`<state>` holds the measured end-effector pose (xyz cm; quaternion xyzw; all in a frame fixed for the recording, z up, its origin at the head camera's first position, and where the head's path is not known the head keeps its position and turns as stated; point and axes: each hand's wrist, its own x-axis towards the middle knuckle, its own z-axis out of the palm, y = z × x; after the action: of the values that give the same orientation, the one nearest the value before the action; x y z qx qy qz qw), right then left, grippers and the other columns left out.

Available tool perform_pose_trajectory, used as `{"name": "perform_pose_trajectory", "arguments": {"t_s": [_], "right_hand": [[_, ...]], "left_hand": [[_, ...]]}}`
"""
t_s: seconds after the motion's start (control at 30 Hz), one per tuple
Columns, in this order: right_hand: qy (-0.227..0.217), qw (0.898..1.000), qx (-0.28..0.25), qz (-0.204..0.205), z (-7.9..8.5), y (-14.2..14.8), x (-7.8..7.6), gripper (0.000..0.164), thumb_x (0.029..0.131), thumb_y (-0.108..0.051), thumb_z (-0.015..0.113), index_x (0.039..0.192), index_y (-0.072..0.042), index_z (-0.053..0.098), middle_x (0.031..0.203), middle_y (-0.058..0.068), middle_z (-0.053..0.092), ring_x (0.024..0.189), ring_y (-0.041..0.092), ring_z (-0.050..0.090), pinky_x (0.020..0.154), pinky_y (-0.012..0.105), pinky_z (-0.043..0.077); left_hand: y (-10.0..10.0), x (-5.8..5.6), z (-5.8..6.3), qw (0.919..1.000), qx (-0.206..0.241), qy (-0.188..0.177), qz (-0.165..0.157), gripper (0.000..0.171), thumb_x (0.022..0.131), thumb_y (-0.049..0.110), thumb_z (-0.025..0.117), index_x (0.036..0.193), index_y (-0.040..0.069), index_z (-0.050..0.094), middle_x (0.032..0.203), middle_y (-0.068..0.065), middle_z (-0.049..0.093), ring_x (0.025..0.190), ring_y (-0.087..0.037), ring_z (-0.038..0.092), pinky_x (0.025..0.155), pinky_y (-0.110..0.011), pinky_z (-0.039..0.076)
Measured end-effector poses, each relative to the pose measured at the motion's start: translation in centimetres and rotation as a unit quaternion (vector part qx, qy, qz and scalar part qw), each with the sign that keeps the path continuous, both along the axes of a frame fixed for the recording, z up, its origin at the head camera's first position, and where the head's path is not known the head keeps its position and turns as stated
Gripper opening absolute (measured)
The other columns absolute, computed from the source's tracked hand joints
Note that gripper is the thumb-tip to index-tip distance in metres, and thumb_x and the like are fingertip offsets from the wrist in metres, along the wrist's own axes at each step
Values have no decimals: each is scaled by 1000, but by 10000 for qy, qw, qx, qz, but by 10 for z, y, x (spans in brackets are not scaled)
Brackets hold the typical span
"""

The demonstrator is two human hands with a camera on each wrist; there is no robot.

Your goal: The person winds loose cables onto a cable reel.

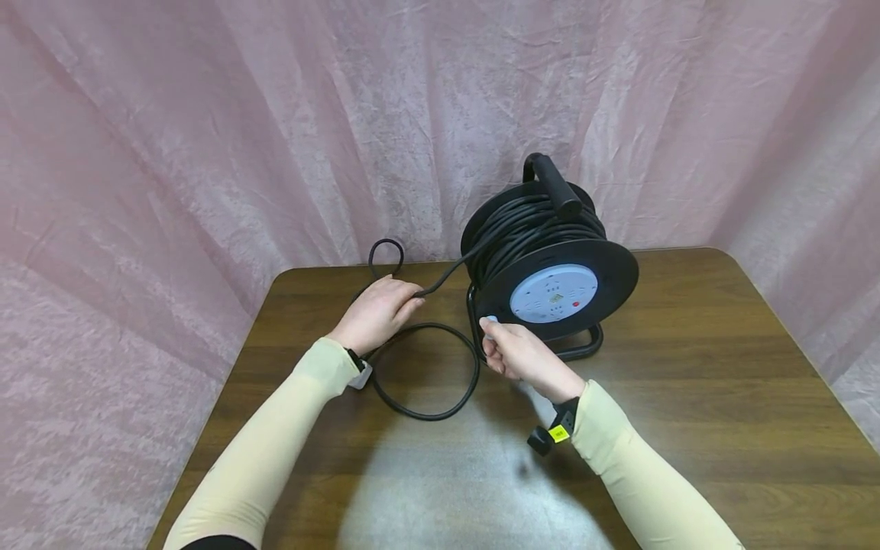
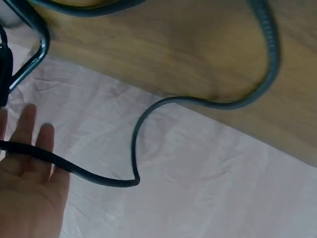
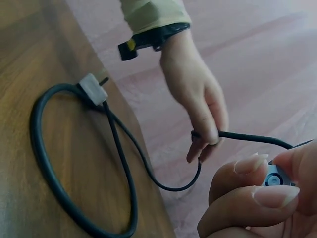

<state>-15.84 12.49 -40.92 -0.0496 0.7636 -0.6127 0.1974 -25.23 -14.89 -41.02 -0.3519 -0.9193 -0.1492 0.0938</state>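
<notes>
A black cable reel (image 1: 622, 267) stands on the table, tilted, with black cable (image 1: 529, 221) wound on its drum. Its front carries a pale blue socket panel (image 1: 543, 294). My left hand (image 1: 376, 312) is left of the reel and holds the loose cable (image 2: 94, 177), which runs across the fingers and on to the drum. With fingertips and thumb, my right hand (image 1: 519, 353) grips a small light blue knob (image 3: 275, 179) at the reel's front left. Most of the knob is hidden by the fingers. A white plug (image 3: 93, 89) lies on the table at the cable's end.
Loose cable makes a wide loop (image 1: 429, 417) on the wooden table (image 1: 722, 397), with a smaller loop (image 1: 386, 241) near the back edge. The reel has a black carrying handle (image 1: 555, 187) and a tube stand (image 1: 584, 350). A pink curtain (image 1: 412, 114) hangs behind the table.
</notes>
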Motion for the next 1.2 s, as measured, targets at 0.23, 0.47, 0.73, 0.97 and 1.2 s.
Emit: {"name": "perform_pose_trajectory", "arguments": {"t_s": [0.23, 0.47, 0.73, 0.97, 1.2], "right_hand": [[21, 9999, -146, 22, 4, 0, -1, 60, 103, -56, 41, 80, -2, 52, 61, 4, 47, 51, 14, 35, 46, 23, 23], [-30, 9985, -539, 78, 14, -1, -3, 60, 104, -54, 40, 80, 0, 49, 60, 4, 44, 51, 12, 34, 44, 21, 23], [10, 9985, -534, 85, 19, -1, -5, 60, 104, -53, 40, 77, -1, 48, 59, 5, 45, 48, 12, 32, 43, 21, 22], [-54, 9981, -613, 75, 25, -1, -6, 57, 105, -51, 38, 76, -1, 46, 59, 4, 44, 47, 11, 30, 42, 21, 22], [-61, 9981, -611, 103, 34, 1, -6, 57, 105, -51, 37, 78, -2, 47, 59, 4, 44, 47, 11, 31, 42, 21, 22]], "left_hand": [[-13, 0, -3, 9987, -251, -57, 439, 28, 106, 35, 48, 124, 20, 65, 118, 4, 67, 117, -17, 56, 115, -47, 24], [-23, 4, -13, 9980, -183, -404, 450, 31, 106, 34, 49, 127, 16, 64, 117, -1, 68, 109, -23, 61, 98, -45, 44], [-19, 8, -14, 9959, -189, -701, 547, 45, 107, 45, 39, 136, 18, 59, 125, -1, 65, 114, -21, 59, 98, -42, 45], [-11, 9, -17, 9954, -207, -759, 552, 40, 107, 40, 44, 137, 18, 59, 127, -1, 65, 115, -20, 59, 100, -41, 44], [-9, 10, -17, 9951, -159, -799, 555, 36, 106, 36, 48, 136, 19, 60, 128, 0, 64, 117, -20, 58, 100, -41, 44]]}}
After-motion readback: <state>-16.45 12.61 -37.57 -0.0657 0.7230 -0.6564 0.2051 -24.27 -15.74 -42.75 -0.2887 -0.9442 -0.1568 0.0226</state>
